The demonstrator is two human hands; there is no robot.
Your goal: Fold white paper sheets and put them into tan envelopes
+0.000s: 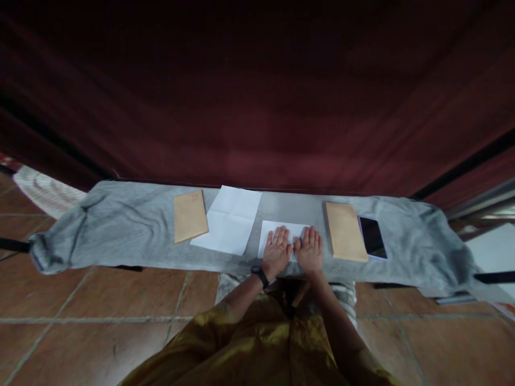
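Observation:
A folded sheet of white paper [267, 228] lies in front of me, partly covered by both hands. My left hand [277, 249], with a dark band at the wrist, rests flat on the paper, fingers stretched forward. Close beside it, my right hand [309, 251] lies flat over the paper's right part, fingers also extended. The thumbs are near each other. To the left is a larger white sheet [231, 220] with crease lines, its left edge by a brown envelope [190, 217]. Right of my hands lies a stack of brown envelopes [346, 233].
A phone [373, 237] lies beside the right-hand envelopes. Everything sits on a narrow surface covered by a grey cloth [129, 225], rumpled at both ends. A dark red curtain [257, 134] hangs behind its far edge. Brown floor tiles [132, 295] show below.

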